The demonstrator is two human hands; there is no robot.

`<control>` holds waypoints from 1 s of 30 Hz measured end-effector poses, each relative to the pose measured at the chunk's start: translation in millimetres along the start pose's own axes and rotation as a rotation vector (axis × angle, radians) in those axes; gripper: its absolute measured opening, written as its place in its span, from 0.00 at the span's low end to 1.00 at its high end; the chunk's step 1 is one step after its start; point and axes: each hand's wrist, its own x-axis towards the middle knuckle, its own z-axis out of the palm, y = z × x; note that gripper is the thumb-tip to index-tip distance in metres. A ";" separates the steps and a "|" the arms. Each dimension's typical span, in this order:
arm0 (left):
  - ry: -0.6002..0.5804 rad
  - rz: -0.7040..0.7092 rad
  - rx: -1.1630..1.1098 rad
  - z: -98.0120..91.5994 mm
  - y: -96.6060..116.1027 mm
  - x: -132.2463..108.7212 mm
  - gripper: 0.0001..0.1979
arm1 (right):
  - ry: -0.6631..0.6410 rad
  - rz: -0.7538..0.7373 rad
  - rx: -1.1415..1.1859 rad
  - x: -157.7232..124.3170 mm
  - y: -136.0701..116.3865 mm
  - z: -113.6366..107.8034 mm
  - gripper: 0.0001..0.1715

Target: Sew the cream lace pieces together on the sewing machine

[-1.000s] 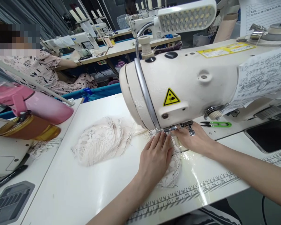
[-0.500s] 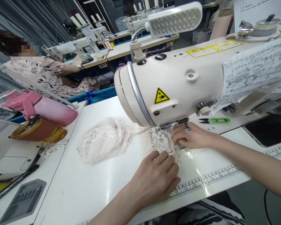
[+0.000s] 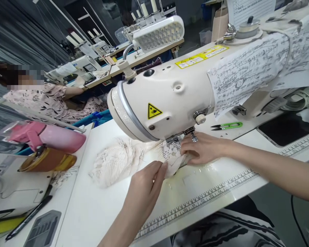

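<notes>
Where the fingertips of the left hand meet the near edge of the lace, they lie pressed close together, and I cannot tell whether the thumb pinches the cloth from beneath. Across from them the right hand rests its fingers, loosely bent and not clasped, on the far side of the same strip, a ring showing on one finger. Between the two hands the lace lies flat on the table, right under the presser foot of the sewing machine. To the left, the rest of the lace trails into a crumpled heap. Green snips lie just behind the right hand, and a printed ruler runs along the table's near edge. Scribbled paper hangs over the machine's arm, and a lamp leans in above it. Further left, on a neighbouring stand, a pink bottle lies beside an amber jar, with a pen nearer the front. Beyond them a co-worker in a patterned top sits at another machine.
</notes>
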 end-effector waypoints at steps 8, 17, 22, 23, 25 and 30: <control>-0.158 0.026 -0.031 4.6 -8.1 7.0 0.12 | 0.116 -0.094 -0.136 -2.0 2.0 11.6 0.09; 0.025 0.247 0.170 14.0 -4.7 1.2 0.17 | 0.241 -0.038 -0.180 4.1 -16.7 23.5 0.07; 0.090 0.454 0.365 18.1 -3.9 -2.5 0.13 | 0.276 -0.039 -0.148 2.9 -9.7 19.1 0.15; 0.098 0.480 0.388 19.2 -3.4 -2.9 0.12 | 0.232 -0.065 -0.097 1.7 -8.4 15.0 0.16; 0.115 0.513 0.432 20.8 -2.2 -3.7 0.11 | 0.115 -0.100 0.014 -0.1 -6.2 7.0 0.21; 0.099 0.514 0.460 19.3 -1.3 -5.0 0.10 | 0.052 -0.112 0.133 -1.4 2.0 6.0 0.10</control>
